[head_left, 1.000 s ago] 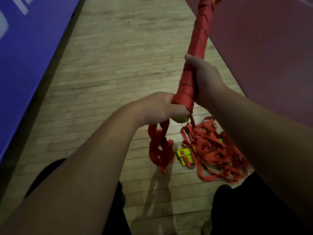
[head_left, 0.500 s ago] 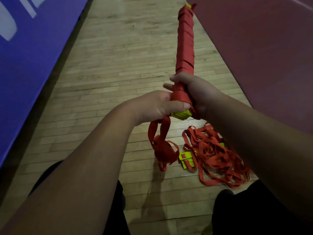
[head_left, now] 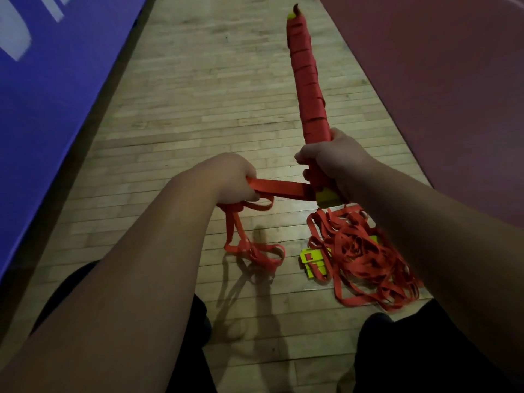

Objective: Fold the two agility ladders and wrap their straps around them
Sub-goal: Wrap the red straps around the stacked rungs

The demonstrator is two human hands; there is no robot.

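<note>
Gripping the wrapped ladder bundle (head_left: 309,89) near its lower end, the right hand (head_left: 331,163) has its fingers curled round it; the bundle points up and away. The left hand (head_left: 235,180) is fisted on the strap (head_left: 283,190), which is taut sideways from the bundle's base. The second ladder (head_left: 360,256) lies tangled on the floor (head_left: 198,109).

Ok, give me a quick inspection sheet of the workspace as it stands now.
Surface: wooden plank floor, dimly lit.
Job's things: ladder bundle folded long, red strap wound along most of it, then stretched sideways from its near end; second ladder lies in a tangled red heap with yellow rungs on the floor.
Clutter: nothing seen.
Grippers: left hand grips the strap, its loose tail dangling below; right hand grips the ladder bundle near its lower end.
Cables: nothing seen.
Surroundings: blue mat at left, dark red mat at right.
</note>
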